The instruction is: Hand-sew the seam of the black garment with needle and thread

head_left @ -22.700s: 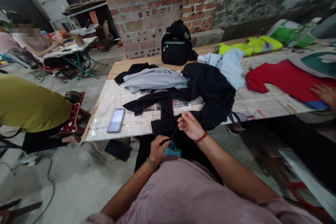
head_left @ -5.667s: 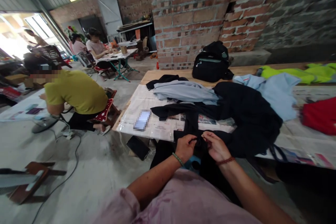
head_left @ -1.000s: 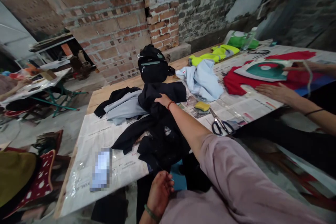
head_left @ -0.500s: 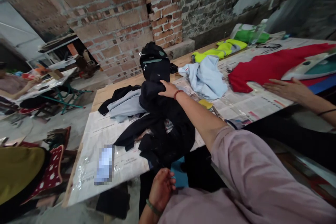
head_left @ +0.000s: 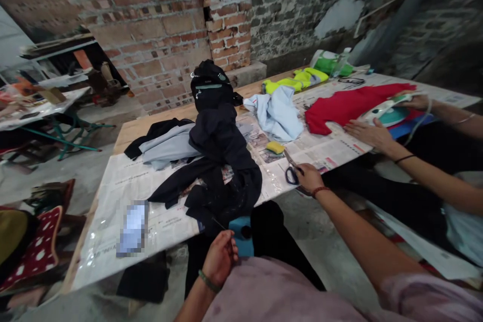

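Evidently zipped up, the black backpack (head_left: 210, 88) stands at the table's back edge, its contents hidden. Farther right, a clear bottle (head_left: 342, 62) stands beside a green-and-white bag (head_left: 322, 62); I cannot tell what either holds.

Newspaper (head_left: 113, 181) under glossy plastic covers much of the wooden table (head_left: 126, 135). On it the dark garment (head_left: 245, 176) lies matte and rumpled, its near edge hanging at the table's front, close to the left hand (head_left: 220, 256). That hand's fingers curl together, fingertips pinched on a thin strand (head_left: 219, 224) reaching toward the cloth.

The right hand (head_left: 310, 178) is clamped on the handles of the metal scissors (head_left: 290, 158), whose blades point toward a yellow, block-shaped sponge (head_left: 275, 148). Smooth grey cloth (head_left: 169, 146) lies left of the garment, crumpled light-blue cloth (head_left: 279, 115) to its right. Beyond, a co-worker's hand (head_left: 372, 134) rests on red fabric (head_left: 339, 105) near an iron (head_left: 392, 116).
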The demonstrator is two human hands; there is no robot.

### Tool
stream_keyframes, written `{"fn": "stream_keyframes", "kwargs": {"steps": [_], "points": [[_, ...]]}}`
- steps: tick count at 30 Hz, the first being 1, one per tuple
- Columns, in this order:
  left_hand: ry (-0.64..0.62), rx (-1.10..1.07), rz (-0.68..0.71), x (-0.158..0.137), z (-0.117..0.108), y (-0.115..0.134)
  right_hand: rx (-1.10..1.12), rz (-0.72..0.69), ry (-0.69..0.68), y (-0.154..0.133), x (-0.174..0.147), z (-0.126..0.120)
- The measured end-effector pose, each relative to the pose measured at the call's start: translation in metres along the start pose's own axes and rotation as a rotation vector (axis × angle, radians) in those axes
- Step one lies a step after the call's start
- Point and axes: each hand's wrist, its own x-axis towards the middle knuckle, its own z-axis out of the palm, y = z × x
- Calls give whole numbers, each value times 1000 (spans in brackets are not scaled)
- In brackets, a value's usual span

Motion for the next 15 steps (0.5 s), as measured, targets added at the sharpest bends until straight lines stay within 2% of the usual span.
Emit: {"fn": "stream_keyframes", "kwargs": {"steps": [3,6,9,15], "points": [[27,15,-7,-5,4,-1,-228,3,-9,-5,-15,5],[55,-1,0,-11,2,-3,-321,29,2,-15,-21,8],[71,-10,17,-16,-2,-4,-292,33,-55,-19,-22,10],[50,-30,79,-25,-8,-8,-153,212,-133,-15,-27,7]]}}
